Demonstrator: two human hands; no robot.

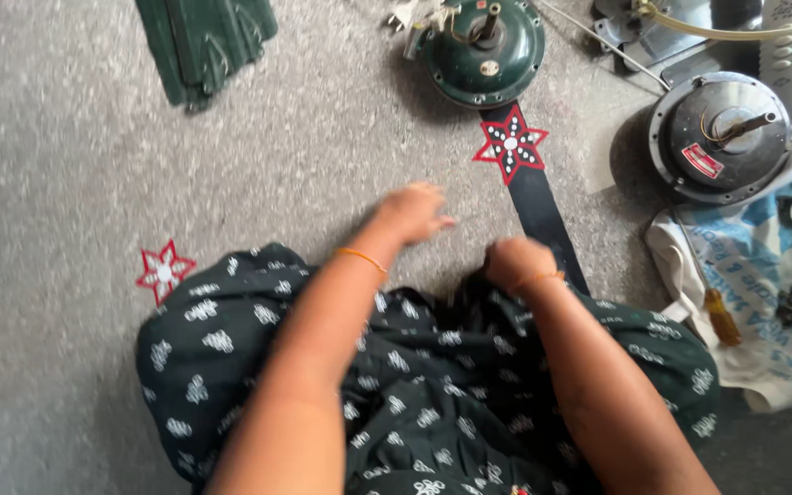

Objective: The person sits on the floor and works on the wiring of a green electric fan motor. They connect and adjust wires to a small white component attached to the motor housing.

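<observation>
- Left hand (412, 213) hovers over the grey floor (66, 165), blurred, fingers loosely spread, holding nothing.
- Right hand (517, 261) is curled closed at the edge of the dark patterned cloth (414, 385); whether it grips the cloth I cannot tell.
- A black fan blade (543, 215) with a red star lies just beyond the right hand, reaching to a green fan motor (483, 50) farther ahead.
- A silver-black motor (721, 137) sits to its right.

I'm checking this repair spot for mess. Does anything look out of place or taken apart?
Yes. Two fan motors, a green one and a dark one, sit bare on the floor with shafts upward, and green blades lie detached at the top left.
</observation>
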